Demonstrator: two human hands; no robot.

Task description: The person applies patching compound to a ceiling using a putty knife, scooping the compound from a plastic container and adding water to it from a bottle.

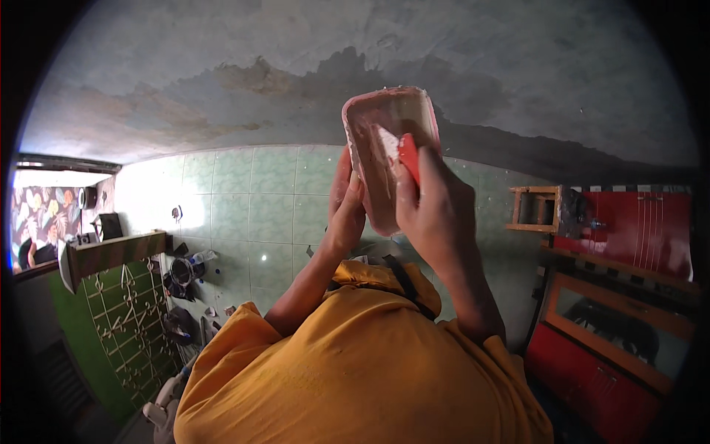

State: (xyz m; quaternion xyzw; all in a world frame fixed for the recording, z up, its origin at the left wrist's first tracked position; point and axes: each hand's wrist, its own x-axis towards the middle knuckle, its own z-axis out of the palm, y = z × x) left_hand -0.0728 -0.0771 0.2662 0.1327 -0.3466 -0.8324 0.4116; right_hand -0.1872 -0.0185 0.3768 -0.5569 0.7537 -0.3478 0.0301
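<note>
My left hand [346, 211] is closed around the left side of a pink rectangular tub [357, 159], held up in front of my chest and tilted toward me. Smears of pale paste coat the tub's rim and inner walls. In my right hand [441, 203] is a red scraper [407, 157], gripped between thumb and fingers. White paste covers the part of its blade that shows inside the tub. The right hand hides much of the handle and the tub's lower right side.
Ahead rises a grey wall [296, 44] with darker, uneven patches. Green tiles [274, 174] cover the floor. A wooden stool [534, 209] and a red cabinet [592, 370] stand right. A metal grille [129, 318] and scattered items [185, 274] are at left.
</note>
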